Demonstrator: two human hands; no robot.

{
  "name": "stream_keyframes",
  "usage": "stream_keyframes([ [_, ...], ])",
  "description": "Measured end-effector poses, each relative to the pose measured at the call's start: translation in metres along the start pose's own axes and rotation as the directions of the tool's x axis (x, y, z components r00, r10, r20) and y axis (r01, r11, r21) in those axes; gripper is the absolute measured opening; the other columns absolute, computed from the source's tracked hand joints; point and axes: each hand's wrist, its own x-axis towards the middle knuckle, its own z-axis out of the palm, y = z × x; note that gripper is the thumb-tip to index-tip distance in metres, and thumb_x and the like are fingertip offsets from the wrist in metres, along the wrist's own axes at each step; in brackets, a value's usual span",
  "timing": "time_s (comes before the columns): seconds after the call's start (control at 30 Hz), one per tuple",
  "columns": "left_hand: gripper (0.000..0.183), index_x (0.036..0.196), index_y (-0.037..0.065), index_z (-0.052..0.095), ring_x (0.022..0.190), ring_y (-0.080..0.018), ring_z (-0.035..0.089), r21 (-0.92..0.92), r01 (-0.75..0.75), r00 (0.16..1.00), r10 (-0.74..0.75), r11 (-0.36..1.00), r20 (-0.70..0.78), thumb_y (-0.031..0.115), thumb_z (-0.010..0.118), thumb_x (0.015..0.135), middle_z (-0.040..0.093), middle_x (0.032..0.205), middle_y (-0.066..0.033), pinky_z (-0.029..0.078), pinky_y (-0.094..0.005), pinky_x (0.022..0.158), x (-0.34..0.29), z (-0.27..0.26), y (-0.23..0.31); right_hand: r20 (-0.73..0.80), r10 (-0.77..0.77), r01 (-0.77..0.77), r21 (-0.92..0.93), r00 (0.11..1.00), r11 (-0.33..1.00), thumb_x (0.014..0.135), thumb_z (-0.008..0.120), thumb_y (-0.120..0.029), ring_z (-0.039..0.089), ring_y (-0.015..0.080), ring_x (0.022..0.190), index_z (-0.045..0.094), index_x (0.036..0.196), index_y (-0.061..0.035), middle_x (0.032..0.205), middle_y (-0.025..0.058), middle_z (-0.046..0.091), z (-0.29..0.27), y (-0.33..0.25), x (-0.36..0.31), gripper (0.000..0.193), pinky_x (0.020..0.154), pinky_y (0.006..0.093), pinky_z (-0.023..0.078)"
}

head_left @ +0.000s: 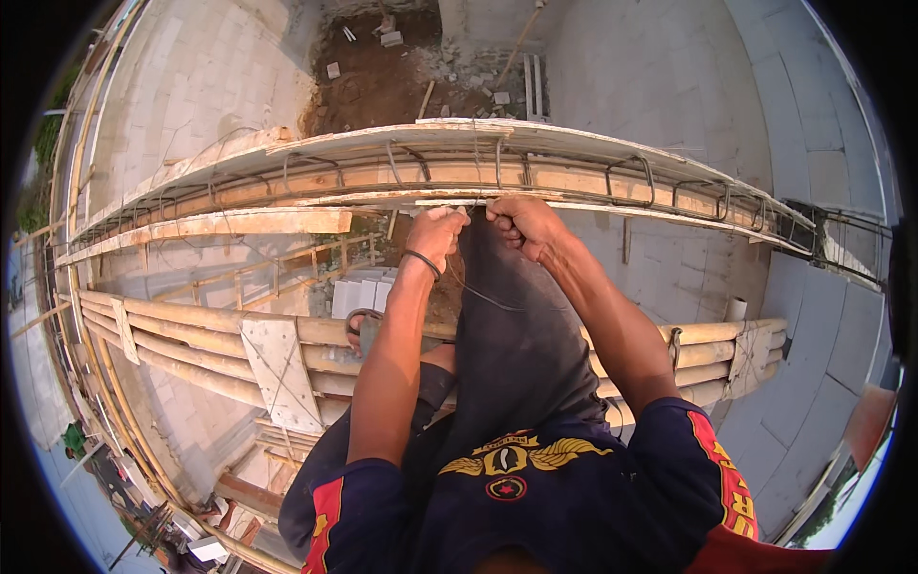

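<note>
My two hands meet close together at the near edge of a wooden beam form [574, 180] with steel bars and bent stirrups inside. My left hand [438, 234] is closed in a pinch, and a thin wire [483, 298] trails from beside it in a curve over my dark trouser leg [502, 335]. My right hand [528, 227] is also closed, fingers curled, just right of the left one against the form's edge. What the right fingertips grip is too small to make out. A black band circles my left wrist.
Lashed bamboo poles [220, 342] with a tied board [279, 373] run below me, my sandalled foot [361, 330] on them. Far below lie a dirt floor [373, 86] with rubble and a stack of pale blocks [361, 292]. Block walls [660, 77] rise around; a loose plank [249, 224] lies left.
</note>
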Motion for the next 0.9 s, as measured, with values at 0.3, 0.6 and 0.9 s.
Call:
stream_keyframes([
  [0.3,0.014,0.084,0.004,0.050,0.055,-0.0067,0.041,-0.333,-0.036,0.993,-0.004,0.942,-0.119,0.011,0.057,0.093,0.057,0.082,-0.0083,0.035,-0.0220,0.048,-0.024,0.055,0.031,-0.062,-0.754,0.419,-0.800,0.654,0.429,0.086,0.063,-0.028,0.061,0.0459,0.076,0.066,0.083,-0.0041,0.074,0.0247,0.063,0.023,0.070,0.030,0.024,0.065,0.0519,0.046],
  [0.6,0.040,0.103,-0.001,0.067,0.081,-0.0095,0.060,0.738,-0.071,0.993,0.121,0.671,-0.014,0.037,0.061,0.093,0.067,0.092,-0.0074,0.048,-0.0261,0.069,-0.039,0.006,0.064,0.300,-0.680,0.550,-0.815,0.669,0.181,0.084,0.061,-0.010,0.066,0.0376,0.074,0.065,0.083,-0.0003,0.076,0.0195,0.067,-0.012,0.046,0.007,0.010,0.062,0.0455,0.052],
  [0.9,0.028,0.102,0.008,0.062,0.097,-0.0329,0.060,0.913,-0.261,0.609,0.681,-0.312,0.407,0.012,0.073,0.077,0.062,0.098,-0.0119,0.040,-0.0486,0.095,0.006,-0.099,0.051,0.438,-0.762,0.440,-0.869,0.476,-0.225,0.079,0.066,-0.014,0.063,0.0357,0.072,0.069,0.083,-0.0055,0.077,0.0149,0.065,-0.086,-0.035,0.011,0.010,0.070,0.0466,0.050],
])
